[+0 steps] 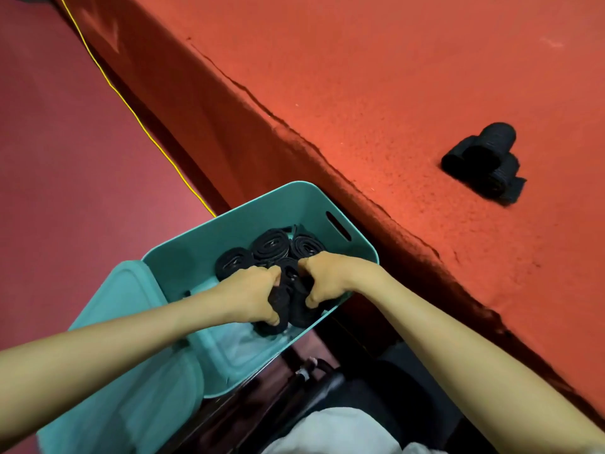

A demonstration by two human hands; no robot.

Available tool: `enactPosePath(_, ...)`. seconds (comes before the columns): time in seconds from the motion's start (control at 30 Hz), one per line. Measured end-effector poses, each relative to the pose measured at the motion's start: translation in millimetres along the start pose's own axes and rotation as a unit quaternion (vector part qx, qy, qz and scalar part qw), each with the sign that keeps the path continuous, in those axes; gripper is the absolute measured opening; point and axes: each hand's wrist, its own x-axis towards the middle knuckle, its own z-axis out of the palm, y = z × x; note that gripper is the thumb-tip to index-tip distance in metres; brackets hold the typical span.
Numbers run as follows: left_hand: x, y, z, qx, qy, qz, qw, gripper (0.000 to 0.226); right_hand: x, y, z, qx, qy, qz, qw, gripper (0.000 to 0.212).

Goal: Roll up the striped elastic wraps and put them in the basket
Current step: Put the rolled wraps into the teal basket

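Note:
A teal plastic basket (294, 198) stands beside the red table's edge, holding several rolled black wraps (270, 244). Both my hands reach into its near end. My left hand (253, 291) grips a black rolled wrap (280, 303), fingers curled round it. My right hand (330, 276) grips a second black roll (299, 306) right beside it. The two rolls touch each other low inside the basket. A small pile of rolled black wraps (483, 162) lies on the table at the right.
The red felt table (376, 77) fills the upper right, its edge running diagonally. A teal lid (131, 355) lies beside the basket at the lower left. A yellow cord (131, 109) crosses the dark red floor. White cloth (334, 430) shows at the bottom.

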Motion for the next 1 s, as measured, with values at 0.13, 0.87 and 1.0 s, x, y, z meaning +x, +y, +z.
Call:
enactPosePath(0.13, -7.0, -3.0, 4.9, 0.012, -0.028, -0.021, 0.999, 0.052, 4.3, -1.2, 0.4, -0.012, -0.019, -0.008, 1.0, 0.047)
enactPosePath(0.87, 14.9, 3.0, 58.1, -0.025, -0.065, -0.089, 0.994, 0.059, 52.0, -4.2, 46.6, -0.215, -0.022, -0.072, 0.974, 0.035)
enactPosePath(1.0, 14.7, 1.7, 57.7, 0.0, -0.069, -0.067, 0.995, 0.057, 51.9, -2.6, 48.6, -0.215, -0.019, -0.071, 0.974, 0.034)
